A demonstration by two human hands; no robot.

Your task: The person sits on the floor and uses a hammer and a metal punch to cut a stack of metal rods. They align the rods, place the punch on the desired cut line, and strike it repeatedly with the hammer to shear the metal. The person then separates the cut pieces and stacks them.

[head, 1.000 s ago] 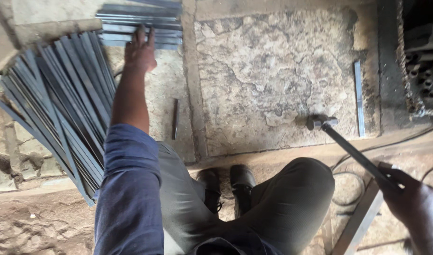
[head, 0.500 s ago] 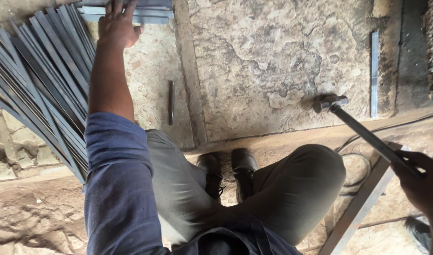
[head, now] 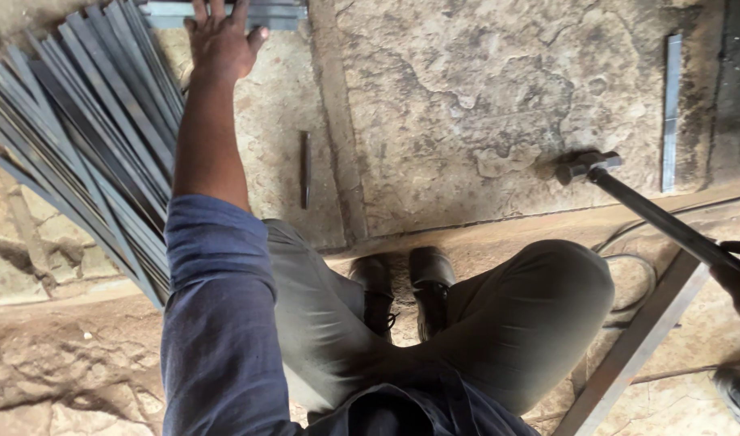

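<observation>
**Other stuff lying around on the stone floor**

Big fan of grey metal strips at the left, a short dark rod lying alone mid-floor, one single strip near the right edge, plus a cable looping beside the angled bar.

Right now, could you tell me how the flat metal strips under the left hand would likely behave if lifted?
The flat metal strips look like rigid steel, so probably stiff and heavy for their thickness. Stacked flat under the left hand, they should not roll, but their smooth faces might slide apart.
</observation>
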